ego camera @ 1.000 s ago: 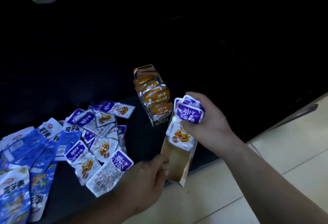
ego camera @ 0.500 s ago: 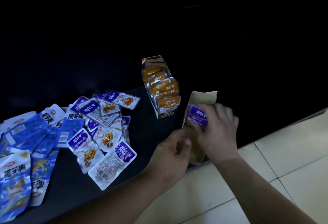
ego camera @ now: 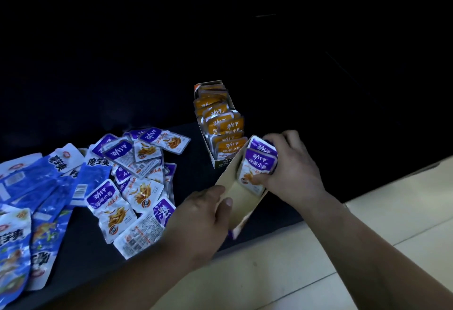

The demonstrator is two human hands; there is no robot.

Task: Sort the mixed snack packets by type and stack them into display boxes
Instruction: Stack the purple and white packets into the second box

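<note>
purple packets (ego camera: 260, 162): upright in tan box (ego camera: 245, 208) | orange packets (ego camera: 224, 125): boxed beside

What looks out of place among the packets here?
In the orange box, one orange packet sits askew across the row. In the purple pile, one purple packet lies back side up.

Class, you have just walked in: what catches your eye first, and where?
At centre, the right hand holds purple packets in a plain cardboard box that the left hand grips by its near wall. Just behind stands a second box full of orange packets; to the left sprawls a loose heap of purple and blue packets.
</note>
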